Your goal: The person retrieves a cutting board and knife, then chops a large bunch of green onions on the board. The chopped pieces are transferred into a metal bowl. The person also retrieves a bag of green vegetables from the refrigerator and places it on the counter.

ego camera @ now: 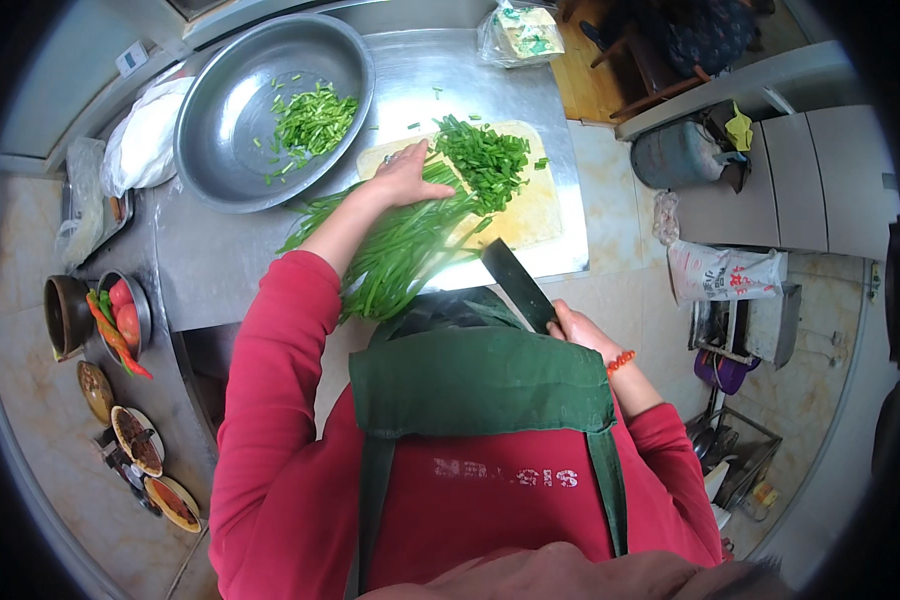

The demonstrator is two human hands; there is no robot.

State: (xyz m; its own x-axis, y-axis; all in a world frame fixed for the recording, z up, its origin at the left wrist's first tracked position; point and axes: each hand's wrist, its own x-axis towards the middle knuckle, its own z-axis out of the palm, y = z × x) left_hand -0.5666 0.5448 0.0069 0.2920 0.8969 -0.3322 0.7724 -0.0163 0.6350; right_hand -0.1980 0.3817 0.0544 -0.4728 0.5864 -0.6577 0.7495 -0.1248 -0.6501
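My left hand [409, 178] lies over a long bunch of green garlic chives [397, 251], holding it with the thumb and fingers spread around its cut end. The leaves hang past the near edge of the steel table. In my right hand [581, 334] is the handle of a dark-bladed cleaver [521, 285], its blade tip near the front edge of a yellowish cutting board [536, 217]. A heap of chopped chives [484, 161] covers the board's far part, right beside my left hand. More cut pieces [315, 120] lie in a wide metal basin [225, 150] at the back left.
A bagged block [526, 34] sits at the steel table's [217, 262] far right corner. Leftward stand a bowl of tomatoes and peppers [124, 315] and several seasoning bowls [139, 442]. A gas cylinder [679, 154] and a printed sack [727, 271] are at right. Someone [709, 34] sits beyond the doorway.
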